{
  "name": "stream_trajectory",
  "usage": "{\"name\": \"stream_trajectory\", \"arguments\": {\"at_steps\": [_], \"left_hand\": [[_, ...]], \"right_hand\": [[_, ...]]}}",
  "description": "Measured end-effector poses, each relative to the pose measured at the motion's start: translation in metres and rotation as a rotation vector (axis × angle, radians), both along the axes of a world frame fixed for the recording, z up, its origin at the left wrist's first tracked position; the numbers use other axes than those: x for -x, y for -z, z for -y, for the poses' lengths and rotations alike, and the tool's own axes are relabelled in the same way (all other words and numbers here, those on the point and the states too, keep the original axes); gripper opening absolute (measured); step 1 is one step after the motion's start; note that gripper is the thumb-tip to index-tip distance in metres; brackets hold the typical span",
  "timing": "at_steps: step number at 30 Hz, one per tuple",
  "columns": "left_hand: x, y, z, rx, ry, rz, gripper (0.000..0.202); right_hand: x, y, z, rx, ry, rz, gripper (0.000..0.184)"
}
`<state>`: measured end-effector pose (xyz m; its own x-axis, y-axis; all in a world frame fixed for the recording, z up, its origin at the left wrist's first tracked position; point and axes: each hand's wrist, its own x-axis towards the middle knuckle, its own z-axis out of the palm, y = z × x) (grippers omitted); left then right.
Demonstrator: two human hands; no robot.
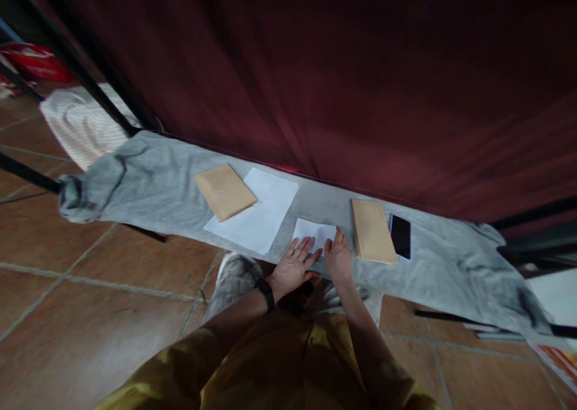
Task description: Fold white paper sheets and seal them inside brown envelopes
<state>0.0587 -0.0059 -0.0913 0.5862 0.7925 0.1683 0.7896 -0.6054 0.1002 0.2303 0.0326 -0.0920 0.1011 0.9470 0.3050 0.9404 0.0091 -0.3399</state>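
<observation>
A small white sheet of paper [311, 228], which looks folded, lies on the grey cloth in front of me. My left hand [292, 269] rests flat over its lower left part, fingers spread. At the paper's right edge, my right hand [339, 257] has its fingers bent and close together, gripping that edge; its fingertips are partly hard to make out. Left of my hands are larger white sheets [270, 202], with a brown envelope [226, 192] lying across their upper left. A stack of brown envelopes [373, 231] lies just right of my right hand.
A phone [400, 237] with a dark screen lies beside the envelope stack. The narrow surface is covered by a grey cloth [153, 187], rumpled at both ends. A dark red curtain [315, 85] hangs along its far edge. Black metal bars [85, 73] stand at the left; tiled floor lies below.
</observation>
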Motion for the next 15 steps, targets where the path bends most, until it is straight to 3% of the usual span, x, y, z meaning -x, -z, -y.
{"name": "stream_trajectory", "arguments": {"at_steps": [5,10,15], "left_hand": [[-0.001,-0.001,0.0,-0.001,-0.008,-0.011,0.073],[-0.001,-0.002,0.001,0.004,0.005,-0.032,0.07],[0.002,-0.003,0.0,-0.008,0.016,0.02,0.063]], "right_hand": [[-0.003,0.001,0.004,-0.071,-0.126,0.007,0.055],[0.008,0.009,0.017,0.052,-0.391,0.082,0.049],[0.012,0.009,0.023,0.146,-0.342,0.164,0.051]]}}
